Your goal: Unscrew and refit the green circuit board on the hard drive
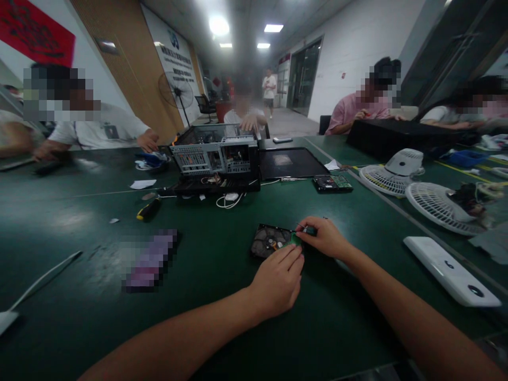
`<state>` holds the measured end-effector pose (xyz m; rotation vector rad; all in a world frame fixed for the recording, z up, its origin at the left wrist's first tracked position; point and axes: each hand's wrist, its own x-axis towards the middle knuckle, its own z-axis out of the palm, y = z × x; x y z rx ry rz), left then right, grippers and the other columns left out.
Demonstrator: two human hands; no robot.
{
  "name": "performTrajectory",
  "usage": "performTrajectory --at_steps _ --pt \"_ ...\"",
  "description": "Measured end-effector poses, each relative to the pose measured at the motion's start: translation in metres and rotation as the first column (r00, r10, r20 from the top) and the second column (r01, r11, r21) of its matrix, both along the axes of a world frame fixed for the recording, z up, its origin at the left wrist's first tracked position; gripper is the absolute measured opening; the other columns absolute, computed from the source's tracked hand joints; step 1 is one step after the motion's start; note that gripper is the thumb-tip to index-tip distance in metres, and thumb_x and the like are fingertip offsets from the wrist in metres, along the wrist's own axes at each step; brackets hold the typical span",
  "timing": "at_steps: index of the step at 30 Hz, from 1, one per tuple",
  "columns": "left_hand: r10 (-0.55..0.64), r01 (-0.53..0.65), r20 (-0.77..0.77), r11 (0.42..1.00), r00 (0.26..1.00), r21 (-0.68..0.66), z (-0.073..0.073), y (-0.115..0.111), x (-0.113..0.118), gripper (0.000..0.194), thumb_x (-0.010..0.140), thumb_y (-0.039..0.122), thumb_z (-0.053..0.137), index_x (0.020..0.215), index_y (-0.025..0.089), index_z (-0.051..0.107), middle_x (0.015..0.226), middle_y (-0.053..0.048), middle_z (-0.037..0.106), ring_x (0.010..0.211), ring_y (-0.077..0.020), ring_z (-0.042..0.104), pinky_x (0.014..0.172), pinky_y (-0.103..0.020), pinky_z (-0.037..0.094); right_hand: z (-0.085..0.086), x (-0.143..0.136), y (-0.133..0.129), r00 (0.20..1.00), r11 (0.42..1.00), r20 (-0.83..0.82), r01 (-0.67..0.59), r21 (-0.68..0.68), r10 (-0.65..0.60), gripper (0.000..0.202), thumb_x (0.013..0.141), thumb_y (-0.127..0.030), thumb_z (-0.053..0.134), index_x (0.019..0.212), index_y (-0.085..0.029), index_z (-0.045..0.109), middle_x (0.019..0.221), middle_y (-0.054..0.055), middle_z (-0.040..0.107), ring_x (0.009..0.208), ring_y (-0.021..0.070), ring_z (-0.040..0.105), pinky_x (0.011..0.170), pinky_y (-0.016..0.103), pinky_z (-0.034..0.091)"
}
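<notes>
Left hand [280, 278] on green board [296, 238], right hand [320, 236] beside, grips unclear; hard drive [265, 242] beyond left, long side facing surface's [317, 328] near edge.

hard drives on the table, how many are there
2. One hard drive is at the left hand; the other lies beyond, near the white fan grilles. Any inside the open computer case could be hidden.

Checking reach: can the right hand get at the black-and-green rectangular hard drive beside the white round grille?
Likely yes: only green tabletop shows between the right hand and the far drive, though the hand is busy at the nearer dark rectangular drive.
</notes>
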<state>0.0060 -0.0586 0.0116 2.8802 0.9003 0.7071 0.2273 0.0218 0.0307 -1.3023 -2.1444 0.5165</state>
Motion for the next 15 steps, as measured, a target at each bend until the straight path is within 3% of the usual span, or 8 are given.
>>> performTrajectory --at_steps 4,10,15 --pt "0.005 -0.005 -0.002 1.0 1.0 -0.014 -0.002 0.0 -0.001 0.05 0.098 0.026 0.053 0.144 0.006 0.052 0.152 -0.018 0.052 0.145 -0.03 0.045 0.121 -0.045 0.039 0.003 0.002 -0.001 1.0 1.0 -0.008 -0.027 -0.009 0.027 0.012 0.09 -0.032 0.068 0.096 -0.025 0.074 0.096 0.003 0.077 0.086 0.0192 0.069 0.078 0.032 0.051" --pt "0.004 -0.004 -0.002 1.0 1.0 -0.019 -0.001 0.0 0.0 0.052 0.098 0.026 0.053 0.146 0.007 0.05 0.152 -0.018 0.052 0.145 -0.0296 0.044 0.121 -0.045 0.04 0.003 0.011 0.004 0.995 0.996 -0.024 0.092 0.003 -0.092 0.017 0.093 -0.037 0.064 0.094 -0.024 0.075 0.095 0.002 0.078 0.086 0.0198 0.07 0.079 0.032 0.05" --pt "-0.001 0.0 -0.004 1.0 1.0 -0.024 0.002 0.0 -0.001 0.052 0.098 0.026 0.053 0.147 0.007 0.049 0.152 -0.018 0.052 0.145 -0.0292 0.044 0.121 -0.045 0.04 0.001 0.01 0.004 0.999 0.999 0.007 0.043 -0.029 -0.043 0.017 0.093 -0.037 0.064 0.094 -0.024 0.075 0.091 0.002 0.077 0.083 0.0189 0.069 0.077 0.031 0.05"
